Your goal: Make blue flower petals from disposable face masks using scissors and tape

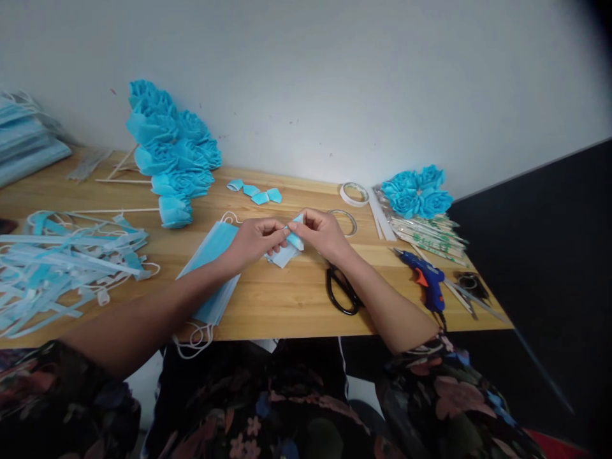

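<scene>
Between my two hands is a small blue piece of mask fabric [296,238], curled or folded at its edge. My left hand [261,238] pinches its left side, and my right hand [324,233] pinches it from the right. Below my fingers, more cut fabric pieces [283,256] lie on the wooden table [282,299]. A stack of blue face masks [217,299] with white ear loops lies under my left forearm. Beside my right forearm, black-handled scissors [343,290] rest on the table, their blades hidden by my arm.
Blue fabric roses [174,150] stand piled at the back left, more roses [417,191] at the right. Curled petals [261,197] lie behind my hands. Mask scraps [71,268] heap at the left. A blue glue gun [430,277], tape roll [354,194] and sticks [430,237] lie right.
</scene>
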{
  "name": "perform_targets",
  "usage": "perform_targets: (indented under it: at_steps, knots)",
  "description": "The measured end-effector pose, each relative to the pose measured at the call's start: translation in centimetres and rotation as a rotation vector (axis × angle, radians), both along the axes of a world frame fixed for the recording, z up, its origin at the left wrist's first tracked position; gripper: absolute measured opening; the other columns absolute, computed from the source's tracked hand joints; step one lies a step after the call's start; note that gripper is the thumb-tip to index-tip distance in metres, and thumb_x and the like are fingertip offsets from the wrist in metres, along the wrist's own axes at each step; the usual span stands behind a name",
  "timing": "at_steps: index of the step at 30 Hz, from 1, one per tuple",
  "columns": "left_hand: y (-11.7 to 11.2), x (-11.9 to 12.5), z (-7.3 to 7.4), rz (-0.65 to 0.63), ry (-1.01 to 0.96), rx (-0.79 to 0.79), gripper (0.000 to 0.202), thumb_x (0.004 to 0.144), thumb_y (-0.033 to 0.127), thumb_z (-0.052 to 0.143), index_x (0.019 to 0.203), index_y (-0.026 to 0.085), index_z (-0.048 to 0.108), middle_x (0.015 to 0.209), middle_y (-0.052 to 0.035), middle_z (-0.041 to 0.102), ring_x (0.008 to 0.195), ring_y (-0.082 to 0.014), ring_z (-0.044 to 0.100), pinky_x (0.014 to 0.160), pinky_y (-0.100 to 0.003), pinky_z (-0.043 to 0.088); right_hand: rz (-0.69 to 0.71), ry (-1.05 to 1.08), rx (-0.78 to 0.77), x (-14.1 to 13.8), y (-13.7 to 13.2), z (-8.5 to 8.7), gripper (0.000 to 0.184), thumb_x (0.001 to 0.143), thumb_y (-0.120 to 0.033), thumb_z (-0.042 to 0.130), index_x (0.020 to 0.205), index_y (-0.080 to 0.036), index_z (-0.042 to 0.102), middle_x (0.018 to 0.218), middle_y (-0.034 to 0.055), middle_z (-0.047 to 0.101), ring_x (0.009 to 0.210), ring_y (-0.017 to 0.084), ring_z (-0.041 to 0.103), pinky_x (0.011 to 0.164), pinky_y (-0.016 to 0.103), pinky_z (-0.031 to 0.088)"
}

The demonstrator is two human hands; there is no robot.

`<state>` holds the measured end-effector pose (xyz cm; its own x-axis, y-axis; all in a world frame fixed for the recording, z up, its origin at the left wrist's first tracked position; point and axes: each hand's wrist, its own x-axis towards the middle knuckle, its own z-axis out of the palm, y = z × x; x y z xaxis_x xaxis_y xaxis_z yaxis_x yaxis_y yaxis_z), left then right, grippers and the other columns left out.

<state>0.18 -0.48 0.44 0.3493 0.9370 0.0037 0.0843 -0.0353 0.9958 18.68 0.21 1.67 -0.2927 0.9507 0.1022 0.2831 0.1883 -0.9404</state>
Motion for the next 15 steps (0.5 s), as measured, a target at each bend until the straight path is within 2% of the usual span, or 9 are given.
perform_targets:
  at_steps: [5,9,12,15]
  knots:
    - [0.04,-0.08,0.13,-0.002,0.018,0.023,0.026,0.081,0.037,0.066,0.065,0.016,0.064,0.057,-0.0007,0.062,0.05,-0.0087,0.052,0.048,-0.02,0.042,-0.111,0.067,0.024,0.25,0.3,-0.06,0.041,0.08,-0.061,0.067,0.074,-0.021,0.061,0.068,-0.0014,0.057,0.067,0.013,0.052,0.066,0.027,0.046]
    - [0.14,-0.19,0.33,0.026,0.009,0.035,0.028,0.081,0.038,0.066,0.063,0.017,0.062,0.057,-0.0003,0.061,0.048,-0.0083,0.05,0.048,-0.021,0.041,-0.063,0.105,-0.021,0.42,0.43,0.11,0.048,0.082,-0.068,0.061,0.071,-0.022,0.059,0.071,-0.0002,0.058,0.07,0.015,0.055,0.071,0.029,0.051]
    - [0.24,-0.2,0.31,0.065,-0.013,0.029,0.028,0.081,0.038,0.068,0.063,0.017,0.062,0.057,-0.0002,0.061,0.048,-0.0082,0.05,0.048,-0.021,0.041,0.01,0.06,-0.035,0.46,0.33,0.29,0.049,0.083,-0.067,0.06,0.068,-0.021,0.056,0.069,-0.0005,0.055,0.068,0.014,0.053,0.067,0.028,0.048]
    - [0.29,-0.17,0.18,0.089,-0.026,0.012,0.027,0.08,0.038,0.07,0.064,0.017,0.063,0.057,-0.0002,0.061,0.048,-0.0084,0.05,0.049,-0.022,0.042,0.027,-0.028,-0.019,0.43,0.22,0.32,0.043,0.08,-0.059,0.069,0.068,-0.02,0.053,0.064,-0.0031,0.05,0.062,0.011,0.044,0.059,0.025,0.037]
